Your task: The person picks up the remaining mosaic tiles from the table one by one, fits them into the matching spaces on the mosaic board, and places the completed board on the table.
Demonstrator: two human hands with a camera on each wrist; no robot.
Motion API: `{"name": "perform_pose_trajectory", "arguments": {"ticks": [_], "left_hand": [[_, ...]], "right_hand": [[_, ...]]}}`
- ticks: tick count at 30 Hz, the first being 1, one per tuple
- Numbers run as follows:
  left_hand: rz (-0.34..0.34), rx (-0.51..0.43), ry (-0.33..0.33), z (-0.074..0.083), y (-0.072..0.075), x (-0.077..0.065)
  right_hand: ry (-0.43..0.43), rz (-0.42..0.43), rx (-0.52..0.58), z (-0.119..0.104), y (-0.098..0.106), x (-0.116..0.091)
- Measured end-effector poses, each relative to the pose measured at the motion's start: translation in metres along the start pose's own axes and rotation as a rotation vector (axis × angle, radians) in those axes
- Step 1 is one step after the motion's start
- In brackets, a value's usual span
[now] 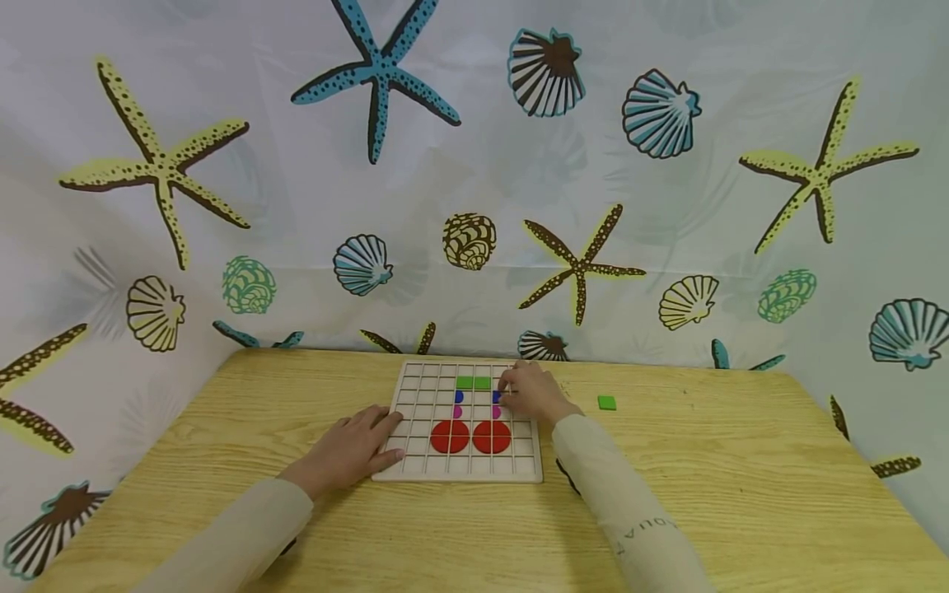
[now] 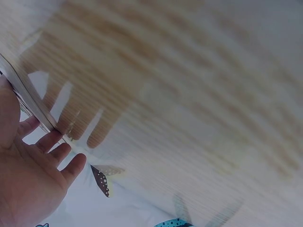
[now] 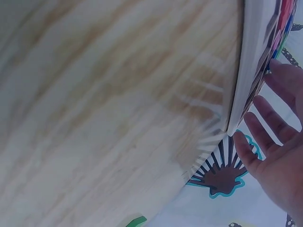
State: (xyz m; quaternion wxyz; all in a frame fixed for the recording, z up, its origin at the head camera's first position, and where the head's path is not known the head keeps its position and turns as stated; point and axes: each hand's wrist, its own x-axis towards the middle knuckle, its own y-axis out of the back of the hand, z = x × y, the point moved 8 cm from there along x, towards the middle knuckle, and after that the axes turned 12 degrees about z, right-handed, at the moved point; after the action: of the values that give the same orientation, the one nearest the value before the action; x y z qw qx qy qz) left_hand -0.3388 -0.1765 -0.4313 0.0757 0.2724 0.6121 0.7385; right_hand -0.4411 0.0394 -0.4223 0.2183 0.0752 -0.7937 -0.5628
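Note:
A white board with a raised square grid [image 1: 511,466] lies on the wooden table. On it are two red discs [image 1: 449,437], two green squares [image 1: 482,383], two magenta half-rounds [image 1: 457,412] and a pair of blue pieces [image 1: 459,397]. My left hand [image 1: 352,449] rests at the board's left edge, its fingers fairly straight and its thumb over the near corner. Over the board's right side, my right hand [image 1: 535,390] has its fingertips right at the right-hand blue piece, partly covering it. The right wrist view shows these fingers [image 3: 265,120] spread and loosely bent.
A loose green square [image 1: 607,403] lies on the table [image 1: 712,469] to the right of the board. Behind the table hangs a white cloth [image 1: 474,181] printed with starfish and shells; it also runs along both sides.

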Motion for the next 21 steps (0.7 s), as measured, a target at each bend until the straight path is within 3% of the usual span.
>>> {"name": "perform_pose_trajectory", "arguments": {"ticks": [21], "left_hand": [[0.006,-0.004,-0.002,0.0003,0.0004,-0.0002]], "right_hand": [[0.039,0.027,-0.003,-0.0039,0.0029,-0.0019]]}}
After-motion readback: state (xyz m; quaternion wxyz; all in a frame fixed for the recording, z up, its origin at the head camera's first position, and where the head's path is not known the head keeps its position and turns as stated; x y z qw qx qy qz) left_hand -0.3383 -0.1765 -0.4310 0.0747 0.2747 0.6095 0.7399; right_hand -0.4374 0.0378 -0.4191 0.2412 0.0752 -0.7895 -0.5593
